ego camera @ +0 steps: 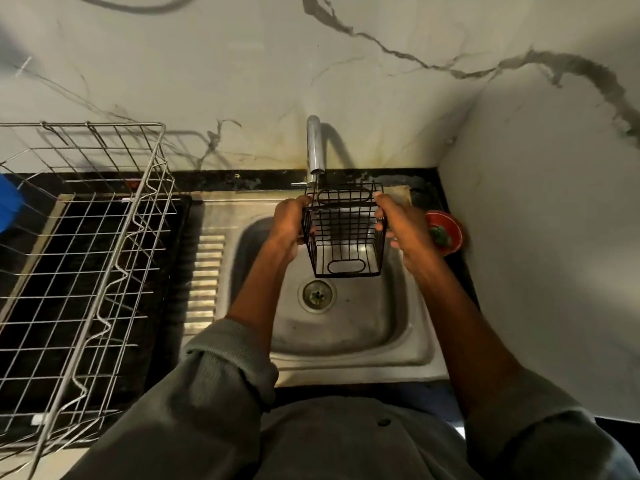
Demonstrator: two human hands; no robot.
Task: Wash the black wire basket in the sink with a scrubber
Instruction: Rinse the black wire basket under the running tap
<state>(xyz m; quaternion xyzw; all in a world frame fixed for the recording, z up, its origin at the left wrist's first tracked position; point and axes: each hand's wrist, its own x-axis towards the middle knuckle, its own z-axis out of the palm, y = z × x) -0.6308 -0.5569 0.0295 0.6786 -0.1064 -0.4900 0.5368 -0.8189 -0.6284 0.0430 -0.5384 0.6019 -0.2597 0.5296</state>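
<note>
A small black wire basket (344, 233) hangs over the steel sink (381, 334), just below the spout of the chrome tap (314, 147). My left hand (291, 226) grips its left side and my right hand (398, 226) grips its right side. The basket's open top faces me and it holds nothing. A green scrubber (440, 235) lies in a red dish (450, 225) on the counter, right of my right hand. I cannot tell whether water runs from the tap.
A large steel wire dish rack (79, 258) stands on the black counter at the left, with a blue object (8, 206) at its far edge. The sink drain (317, 295) lies below the basket. Marble walls close in at the back and the right.
</note>
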